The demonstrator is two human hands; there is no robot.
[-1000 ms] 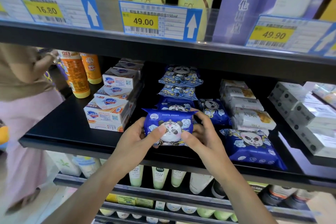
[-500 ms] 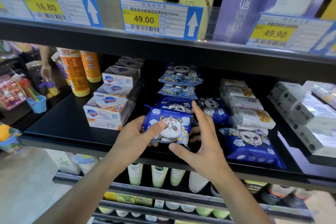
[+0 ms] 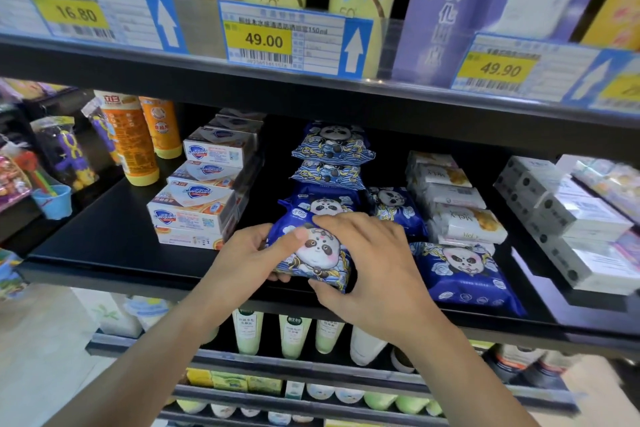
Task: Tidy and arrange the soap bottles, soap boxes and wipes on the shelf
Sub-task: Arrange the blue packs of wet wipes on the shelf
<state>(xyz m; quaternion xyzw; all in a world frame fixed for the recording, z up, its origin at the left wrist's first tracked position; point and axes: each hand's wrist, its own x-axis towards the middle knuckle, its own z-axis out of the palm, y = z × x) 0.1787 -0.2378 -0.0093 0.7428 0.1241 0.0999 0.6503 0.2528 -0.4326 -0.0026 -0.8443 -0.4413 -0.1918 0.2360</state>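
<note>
Both forearms reach up and forward from the bottom edge to the front lip of the black shelf. Left hand grips the left end of a blue panda wipes pack: thumb laid across the printed face, fingers curled underneath. Right hand lies over the pack's right side, fingers spread and bent over its top edge, thumb at the lower right corner; it holds the pack too. Pack sits at the shelf's front edge, tilted toward the camera.

Just right of the held pack: another blue panda pack, lying flat.

Behind the held pack: a row of panda packs running to the back of the shelf.

Left of the held pack: stacked Safeguard soap boxes, several tiers.

Further left and back: two orange bottles, upright.

Right of the panda row: white wipes packs in a stack; beyond them, white boxes.

Above: price tags on the upper shelf's edge.
</note>
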